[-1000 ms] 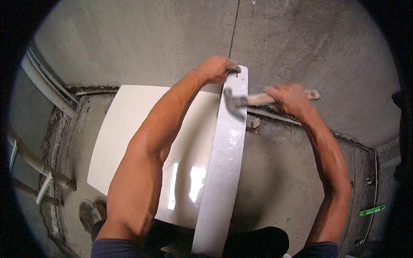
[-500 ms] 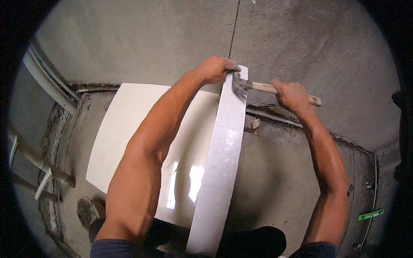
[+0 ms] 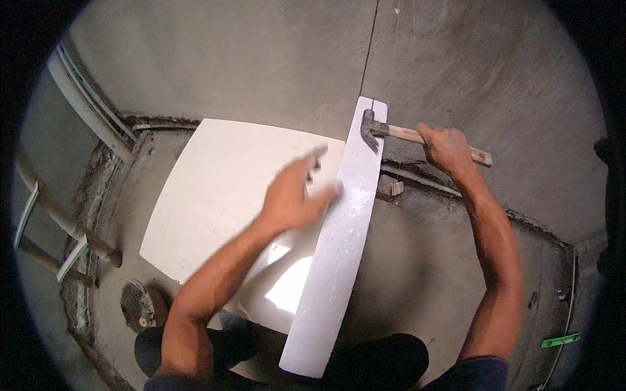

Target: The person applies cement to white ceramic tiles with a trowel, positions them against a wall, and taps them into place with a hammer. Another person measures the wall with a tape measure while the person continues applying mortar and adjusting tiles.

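Hammer with a dark metal claw head and a pale wooden handle (image 3: 404, 134) lies across the far end of a long, narrow white bar with a lightly pitted face (image 3: 338, 254). The right grip, a bare hand (image 3: 448, 151), is closed around the handle; the handle's butt projects beyond it. The left grip, a bare hand (image 3: 292, 201), is empty, fingers spread, above a glossy cream rectangular panel (image 3: 225, 186), with its thumb at the bar's left edge; thumb contact cannot be determined.

Container: a round, grime-coated grey vessel (image 3: 135, 301) stands on the grey concrete floor (image 3: 420, 277), left of the left forearm. Greyish matter shows inside; its nature cannot be identified. A small round tan knob-like part (image 3: 145, 321) shows at the near side; its attachment is unclear.

Limits of view: motion blurs the left fingertips. A thin dark mark at the bar's far end, beside the hammer head, is too fine to identify. Head-to-bar contact cannot be confirmed. The bar and left forearm conceal parts of the panel. The lower edge cuts off the dark-clothed legs (image 3: 385, 358). A green bar-shaped tool (image 3: 561, 341) at lower right is partly lost in the dark rim.
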### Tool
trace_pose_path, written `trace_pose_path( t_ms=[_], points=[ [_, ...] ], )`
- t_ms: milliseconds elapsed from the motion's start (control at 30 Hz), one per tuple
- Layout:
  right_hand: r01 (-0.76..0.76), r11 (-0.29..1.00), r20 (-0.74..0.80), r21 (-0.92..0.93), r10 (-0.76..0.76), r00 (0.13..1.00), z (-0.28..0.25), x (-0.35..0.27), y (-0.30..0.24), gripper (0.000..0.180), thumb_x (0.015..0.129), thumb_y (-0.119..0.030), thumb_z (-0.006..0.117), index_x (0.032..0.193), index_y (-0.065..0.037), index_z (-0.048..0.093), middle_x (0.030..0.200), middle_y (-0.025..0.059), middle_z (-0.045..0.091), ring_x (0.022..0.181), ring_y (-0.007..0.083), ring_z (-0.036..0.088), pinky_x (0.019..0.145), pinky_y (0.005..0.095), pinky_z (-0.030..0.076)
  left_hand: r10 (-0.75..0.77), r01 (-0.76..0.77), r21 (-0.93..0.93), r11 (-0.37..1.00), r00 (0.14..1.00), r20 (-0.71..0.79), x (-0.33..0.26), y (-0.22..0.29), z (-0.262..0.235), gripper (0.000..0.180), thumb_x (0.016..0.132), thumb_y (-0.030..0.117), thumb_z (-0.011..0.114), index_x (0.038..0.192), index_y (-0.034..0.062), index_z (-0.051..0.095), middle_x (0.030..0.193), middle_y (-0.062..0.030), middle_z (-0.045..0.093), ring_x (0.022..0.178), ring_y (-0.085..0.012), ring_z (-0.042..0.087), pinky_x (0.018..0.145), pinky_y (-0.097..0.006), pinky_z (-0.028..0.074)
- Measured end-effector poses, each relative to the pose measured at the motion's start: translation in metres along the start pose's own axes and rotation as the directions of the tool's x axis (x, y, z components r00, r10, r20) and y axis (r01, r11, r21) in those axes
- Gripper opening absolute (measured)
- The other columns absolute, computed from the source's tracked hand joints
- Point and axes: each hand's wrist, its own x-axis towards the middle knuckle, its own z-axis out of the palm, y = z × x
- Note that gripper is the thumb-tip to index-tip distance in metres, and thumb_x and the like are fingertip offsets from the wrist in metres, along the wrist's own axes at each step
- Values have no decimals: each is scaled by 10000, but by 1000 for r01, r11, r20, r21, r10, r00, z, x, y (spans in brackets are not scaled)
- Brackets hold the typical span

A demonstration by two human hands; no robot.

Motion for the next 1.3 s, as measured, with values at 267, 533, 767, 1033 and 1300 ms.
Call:
trace_pose_path(
  t_ms=[267, 533, 767, 1033, 1300],
  points=[
    [294, 955, -23, 24, -293, 956, -5, -26, -11, 125, 948, -158, 606, 1070, -149, 633, 923, 168, 745, 812, 405, 741, 684, 538, 569, -147, 199, -186, 962, 954, 262, -61, 33, 18, 1168, 834, 455, 877, 1624, -106, 225, 1362, -353, 557, 1262, -430, 581, 1123, -501, 441],
    [97, 995, -30, 11, -96, 995, -7, -18, -2, 105, 956, -161, 645, 1055, -128, 642, 823, 156, 705, 758, 358, 724, 654, 490, 558, -131, 224, -365, 904, 956, 262, -62, 29, 24, 1120, 796, 347, 914, 1619, -75, 283, 1343, -329, 590, 1275, -423, 585, 1130, -495, 432],
    [101, 995, 26, -14, -100, 995, -2, -7, -2, 151, 940, -191, 648, 1090, -178, 647, 891, 140, 739, 836, 365, 751, 673, 512, 575, -143, 234, -387, 892, 958, 250, -61, 30, 26, 1085, 799, 321, 912, 1612, -68, 307, 1337, -319, 600, 1286, -417, 581, 1144, -501, 418],
    [291, 956, -32, 29, -290, 956, -6, -27, -5, 167, 925, -181, 667, 1089, -175, 641, 890, 163, 740, 817, 377, 750, 657, 516, 568, -218, 334, -340, 879, 916, 337, -57, 32, 21, 1102, 774, 246, 934, 1634, -33, 302, 1502, -253, 539, 1430, -348, 492, 1222, -453, 345],
    [-30, 999, 49, -30, 31, 998, -13, 7, 6, 100, 949, -111, 651, 1048, -123, 651, 885, 162, 730, 793, 332, 737, 676, 495, 557, -225, 311, -338, 888, 936, 271, -57, 28, 26, 1033, 752, 287, 956, 1597, 36, 416, 1369, -226, 604, 1328, -342, 556, 1167, -462, 398]
  ],
)
